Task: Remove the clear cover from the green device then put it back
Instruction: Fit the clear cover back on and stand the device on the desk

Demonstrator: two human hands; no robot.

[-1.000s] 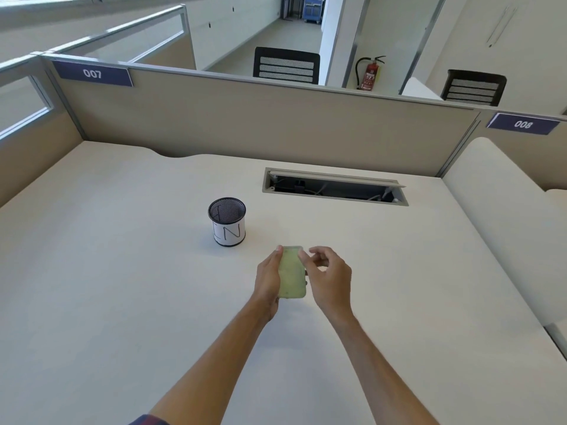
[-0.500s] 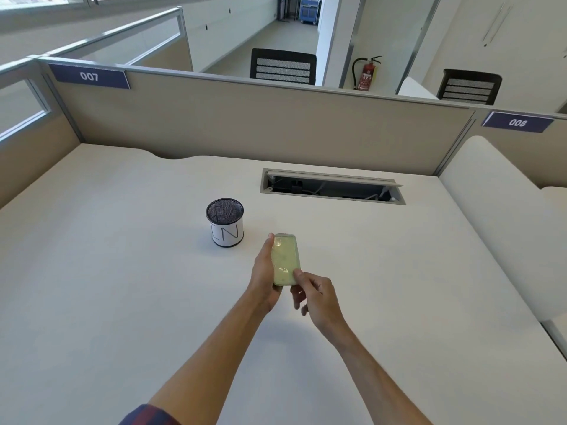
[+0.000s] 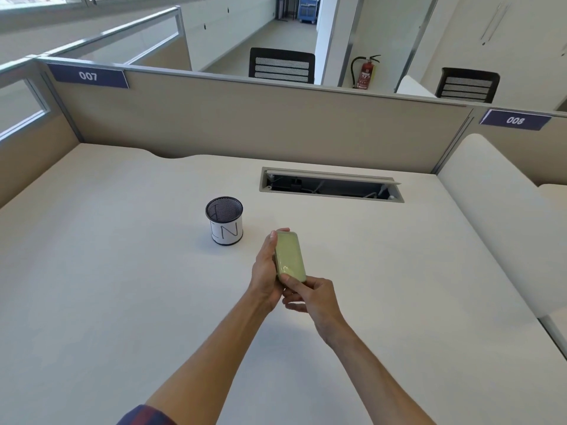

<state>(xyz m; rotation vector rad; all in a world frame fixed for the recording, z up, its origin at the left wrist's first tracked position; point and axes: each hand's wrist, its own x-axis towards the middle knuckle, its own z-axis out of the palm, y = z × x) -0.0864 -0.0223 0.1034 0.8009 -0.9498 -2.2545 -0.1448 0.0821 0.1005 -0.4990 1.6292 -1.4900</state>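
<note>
The green device (image 3: 290,256) is a flat, pale green, phone-sized slab with a glossy clear cover over it, held above the white desk (image 3: 122,286). My left hand (image 3: 265,271) wraps around its left long edge, thumb up near the top corner. My right hand (image 3: 310,297) grips the bottom end, thumb pressed on the lower face and fingers curled beneath. I cannot tell whether the cover is fully seated on the device.
A black mesh pen cup (image 3: 224,220) with a white label stands just left of the device. An open cable tray slot (image 3: 331,186) lies farther back. Beige partition walls (image 3: 245,124) enclose the desk, and a white divider (image 3: 497,228) rises at right.
My right hand has slid from the device's right upper edge down to its bottom end. The device has shifted slightly forward and tilted a little.
</note>
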